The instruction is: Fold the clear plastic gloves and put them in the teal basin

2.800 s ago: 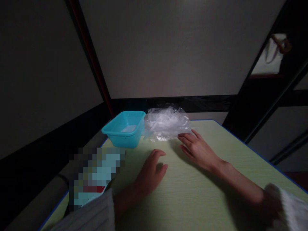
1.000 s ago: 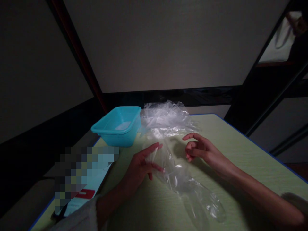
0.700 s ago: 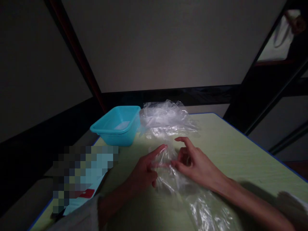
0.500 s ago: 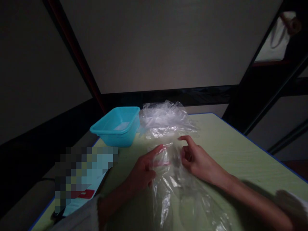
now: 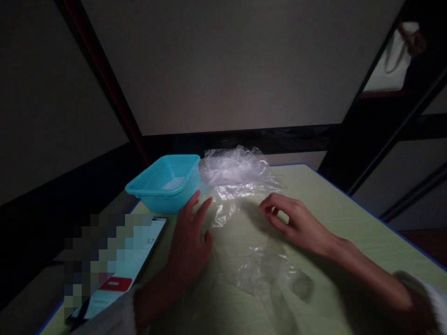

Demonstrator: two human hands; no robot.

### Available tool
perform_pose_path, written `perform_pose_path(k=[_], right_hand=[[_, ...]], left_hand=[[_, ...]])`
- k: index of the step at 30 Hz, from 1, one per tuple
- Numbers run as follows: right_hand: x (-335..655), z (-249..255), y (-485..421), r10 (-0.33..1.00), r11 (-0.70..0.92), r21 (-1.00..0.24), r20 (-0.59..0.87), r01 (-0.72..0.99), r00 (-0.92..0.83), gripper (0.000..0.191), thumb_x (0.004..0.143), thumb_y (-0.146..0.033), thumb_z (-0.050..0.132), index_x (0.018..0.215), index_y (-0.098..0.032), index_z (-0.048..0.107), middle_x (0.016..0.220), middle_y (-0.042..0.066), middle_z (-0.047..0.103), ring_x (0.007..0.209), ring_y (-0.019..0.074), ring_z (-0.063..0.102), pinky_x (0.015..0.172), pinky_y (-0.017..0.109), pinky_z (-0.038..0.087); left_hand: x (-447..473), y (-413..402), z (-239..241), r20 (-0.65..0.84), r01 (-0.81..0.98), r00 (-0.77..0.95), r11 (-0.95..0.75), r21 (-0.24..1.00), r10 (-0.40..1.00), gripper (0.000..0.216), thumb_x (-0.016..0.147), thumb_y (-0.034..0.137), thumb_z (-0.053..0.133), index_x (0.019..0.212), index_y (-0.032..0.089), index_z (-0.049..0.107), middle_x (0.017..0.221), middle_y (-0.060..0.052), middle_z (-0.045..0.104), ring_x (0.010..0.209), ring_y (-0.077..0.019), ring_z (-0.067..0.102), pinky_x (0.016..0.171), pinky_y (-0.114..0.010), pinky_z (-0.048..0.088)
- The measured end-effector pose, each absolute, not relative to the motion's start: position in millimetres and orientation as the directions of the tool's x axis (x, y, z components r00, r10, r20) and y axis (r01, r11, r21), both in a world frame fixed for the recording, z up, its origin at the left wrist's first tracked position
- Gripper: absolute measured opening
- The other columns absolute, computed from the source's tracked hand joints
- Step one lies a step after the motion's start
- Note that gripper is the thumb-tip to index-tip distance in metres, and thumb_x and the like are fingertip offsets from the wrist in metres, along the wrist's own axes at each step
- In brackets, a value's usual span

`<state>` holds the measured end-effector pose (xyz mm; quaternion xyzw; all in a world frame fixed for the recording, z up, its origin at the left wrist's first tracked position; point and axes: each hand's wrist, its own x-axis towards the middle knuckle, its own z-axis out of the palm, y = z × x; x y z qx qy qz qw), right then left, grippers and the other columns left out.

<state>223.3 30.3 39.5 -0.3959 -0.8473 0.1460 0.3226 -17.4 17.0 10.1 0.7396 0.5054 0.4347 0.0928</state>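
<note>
My left hand is raised over the table with its fingers apart, nothing visible in them, just in front of the blue plastic basin. Opposite it, my right hand has curled fingers, their tips brought close to the thumb in a pinch; whether film is between them I cannot make out. A clear plastic bag lies crumpled on the table between and below my hands, its near part blurred. Just past my fingertips sits a pile of clear plastic bags.
Something white lies inside the basin. A tablet-like screen, partly pixelated, rests at the table's left. The pale green table has a blue edge. Behind it stands a grey panel; a white bag is at upper right.
My left hand has come off the clear bag, moved left and spread its fingers. My right hand's extended index finger has curled in. The bag has slumped lower and flatter toward me.
</note>
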Motion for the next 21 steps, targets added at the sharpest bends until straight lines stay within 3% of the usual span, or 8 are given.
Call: perform_pose_path(k=[3, 5, 8, 11, 13, 17, 21], right_hand=[[217.0, 40.6, 27.2, 0.665, 0.715, -0.521, 0.3, 0.466, -0.684, 0.015, 0.085, -0.013, 0.044, 0.088, -0.017, 0.058, 0.086, 0.006, 0.058, 0.077, 0.0155, 0.056, 0.068, 0.029, 0.045], [214.7, 37.8, 27.3, 0.64, 0.72, -0.524, 0.248, 0.455, -0.727, 0.015, 0.085, -0.012, 0.045, 0.089, -0.016, 0.059, 0.087, 0.006, 0.057, 0.08, 0.0158, 0.056, 0.07, 0.029, 0.045], [212.7, 32.2, 28.6, 0.637, 0.714, -0.529, 0.22, 0.459, -0.739, 0.018, 0.084, -0.008, 0.045, 0.09, -0.015, 0.06, 0.086, 0.006, 0.056, 0.079, 0.0155, 0.055, 0.07, 0.029, 0.045], [211.2, 27.8, 29.8, 0.63, 0.712, -0.542, 0.211, 0.447, -0.747, 0.019, 0.083, -0.004, 0.044, 0.087, -0.014, 0.06, 0.085, 0.005, 0.054, 0.08, 0.0155, 0.054, 0.071, 0.029, 0.045], [210.5, 25.8, 30.7, 0.633, 0.707, -0.55, 0.215, 0.444, -0.743, 0.019, 0.081, -0.003, 0.045, 0.084, -0.015, 0.06, 0.084, 0.005, 0.053, 0.08, 0.0156, 0.053, 0.071, 0.03, 0.045], [210.2, 24.3, 32.1, 0.649, 0.69, -0.568, 0.209, 0.45, -0.732, 0.02, 0.079, -0.001, 0.046, 0.084, -0.015, 0.059, 0.083, 0.005, 0.053, 0.08, 0.0158, 0.052, 0.072, 0.03, 0.045], [210.7, 24.6, 32.3, 0.655, 0.685, -0.567, 0.204, 0.458, -0.727, 0.019, 0.079, -0.001, 0.047, 0.085, -0.015, 0.059, 0.084, 0.005, 0.052, 0.081, 0.016, 0.052, 0.073, 0.03, 0.044]], left_hand=[[-14.8, 10.4, 9.3, 0.572, 0.621, 0.349, -0.64, 0.452, 0.743, 0.04, 0.073, 0.003, 0.044, 0.106, 0.021, 0.058, 0.121, -0.007, 0.054, 0.115, -0.0223, 0.047, 0.099, -0.043, 0.037], [-10.3, 5.2, 8.8, 0.454, 0.531, 0.487, -0.666, 0.524, 0.746, 0.032, 0.076, 0.006, 0.045, 0.101, 0.02, 0.058, 0.108, -0.006, 0.06, 0.102, -0.0192, 0.054, 0.092, -0.036, 0.043], [-2.7, -2.2, 8.1, 0.268, 0.478, 0.602, -0.608, 0.635, 0.753, 0.029, 0.071, 0.015, 0.061, 0.1, 0.017, 0.057, 0.101, -0.007, 0.061, 0.095, -0.0198, 0.056, 0.086, -0.034, 0.045], [2.5, -6.3, 7.1, 0.18, 0.507, 0.641, -0.587, 0.631, 0.746, 0.043, 0.058, 0.023, 0.076, 0.097, 0.015, 0.058, 0.099, -0.007, 0.058, 0.094, -0.0227, 0.053, 0.085, -0.036, 0.042], [4.4, -7.0, 6.3, 0.157, 0.541, 0.63, -0.574, 0.615, 0.761, 0.041, 0.056, 0.023, 0.078, 0.091, 0.016, 0.058, 0.094, -0.005, 0.057, 0.091, -0.0219, 0.052, 0.083, -0.035, 0.041], [6.1, -6.7, 6.0, 0.115, 0.555, 0.607, -0.523, 0.647, 0.786, 0.019, 0.061, 0.011, 0.073, 0.072, 0.016, 0.058, 0.077, 0.001, 0.056, 0.078, -0.0164, 0.053, 0.078, -0.03, 0.038], [5.0, -6.3, 9.9, 0.176, 0.452, 0.665, -0.579, 0.678, 0.725, 0.018, 0.065, 0.002, 0.065, 0.062, 0.016, 0.055, 0.072, 0.002, 0.057, 0.077, -0.015, 0.053, 0.079, -0.029, 0.036]])
